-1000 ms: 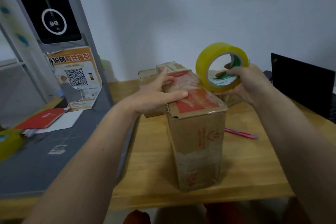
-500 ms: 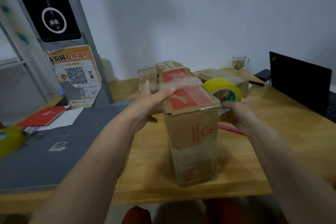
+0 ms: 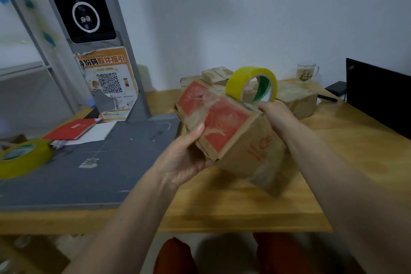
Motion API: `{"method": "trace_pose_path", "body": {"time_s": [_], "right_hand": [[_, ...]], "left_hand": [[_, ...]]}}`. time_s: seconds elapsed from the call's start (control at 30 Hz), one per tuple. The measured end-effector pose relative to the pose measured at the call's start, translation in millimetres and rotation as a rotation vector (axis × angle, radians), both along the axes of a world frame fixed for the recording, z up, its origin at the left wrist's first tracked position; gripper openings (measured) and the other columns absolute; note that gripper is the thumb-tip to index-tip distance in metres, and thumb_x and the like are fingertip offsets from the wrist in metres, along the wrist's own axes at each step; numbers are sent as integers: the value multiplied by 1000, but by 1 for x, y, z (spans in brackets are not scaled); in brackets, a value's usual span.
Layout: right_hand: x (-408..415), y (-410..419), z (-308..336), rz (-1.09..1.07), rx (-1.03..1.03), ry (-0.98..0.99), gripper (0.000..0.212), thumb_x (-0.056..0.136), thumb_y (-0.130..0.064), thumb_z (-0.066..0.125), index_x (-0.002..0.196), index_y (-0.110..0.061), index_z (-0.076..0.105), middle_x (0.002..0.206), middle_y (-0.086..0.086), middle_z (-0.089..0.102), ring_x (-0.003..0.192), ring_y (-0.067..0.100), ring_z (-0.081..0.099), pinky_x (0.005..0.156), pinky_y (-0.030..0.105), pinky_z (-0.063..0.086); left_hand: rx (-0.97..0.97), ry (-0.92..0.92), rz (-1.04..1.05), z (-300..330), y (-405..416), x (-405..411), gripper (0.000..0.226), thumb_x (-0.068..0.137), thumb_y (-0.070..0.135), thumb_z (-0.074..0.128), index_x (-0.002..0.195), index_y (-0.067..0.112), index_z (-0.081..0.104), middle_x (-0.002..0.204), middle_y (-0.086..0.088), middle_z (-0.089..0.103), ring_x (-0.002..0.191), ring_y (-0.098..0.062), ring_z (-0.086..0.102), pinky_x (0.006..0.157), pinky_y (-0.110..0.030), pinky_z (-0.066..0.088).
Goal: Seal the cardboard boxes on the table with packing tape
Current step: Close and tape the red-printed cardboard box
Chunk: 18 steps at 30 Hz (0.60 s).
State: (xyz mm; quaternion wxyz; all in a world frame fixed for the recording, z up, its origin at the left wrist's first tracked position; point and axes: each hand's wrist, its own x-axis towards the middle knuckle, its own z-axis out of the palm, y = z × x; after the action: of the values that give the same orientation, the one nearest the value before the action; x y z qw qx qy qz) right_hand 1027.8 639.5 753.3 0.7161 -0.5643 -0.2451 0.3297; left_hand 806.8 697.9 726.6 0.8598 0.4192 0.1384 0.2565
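My left hand grips the tilted cardboard box at its near left corner, thumb laid across the red-printed top, fingers curled underneath. My right hand is at the box's far right edge, at about two o'clock from my left, with the roll of yellow packing tape standing upright just above it; the fingers are hidden behind the roll and box, so I cannot tell exactly how they close, though they seem to hold the roll. The box is lifted at an angle over the wooden table, one lower corner pointing down toward it.

At twelve o'clock behind the box sit more cardboard boxes, close against the white wall. A glass mug stands at one o'clock, and a dark laptop screen at two o'clock. At nine o'clock lies a grey mat, with a second yellow tape roll at its left edge, a red booklet on white paper, and an orange poster with a QR code on a grey post.
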Motion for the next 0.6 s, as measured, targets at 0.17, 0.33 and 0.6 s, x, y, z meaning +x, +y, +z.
{"method": "trace_pose_path", "body": {"time_s": [0.17, 0.33, 0.6], "right_hand": [[-3, 12, 10, 152, 14, -156, 28, 96, -2, 53, 122, -8, 56, 114, 11, 67, 100, 20, 67, 90, 36, 54], [-7, 10, -14, 330, -51, -345, 24, 93, -10, 59, 116, -15, 58, 108, 0, 67, 97, 14, 66, 78, 24, 56], [-8, -2, -39, 368, -41, -374, 11, 87, -15, 65, 98, -18, 65, 96, -2, 71, 91, 14, 68, 75, 24, 54]], "left_hand": [[-90, -86, 41, -45, -22, 0, 81, 69, -5, 80, 140, 18, 48, 129, -16, 65, 117, -32, 64, 83, -45, 59], [-40, 351, 4, -82, -42, -2, 66, 78, -13, 71, 135, 8, 47, 119, -18, 70, 106, -32, 70, 79, -35, 61], [1193, 918, 274, -45, -18, -29, 29, 67, 44, 87, 68, 27, 63, 60, 12, 64, 59, 3, 59, 57, -19, 43]]}}
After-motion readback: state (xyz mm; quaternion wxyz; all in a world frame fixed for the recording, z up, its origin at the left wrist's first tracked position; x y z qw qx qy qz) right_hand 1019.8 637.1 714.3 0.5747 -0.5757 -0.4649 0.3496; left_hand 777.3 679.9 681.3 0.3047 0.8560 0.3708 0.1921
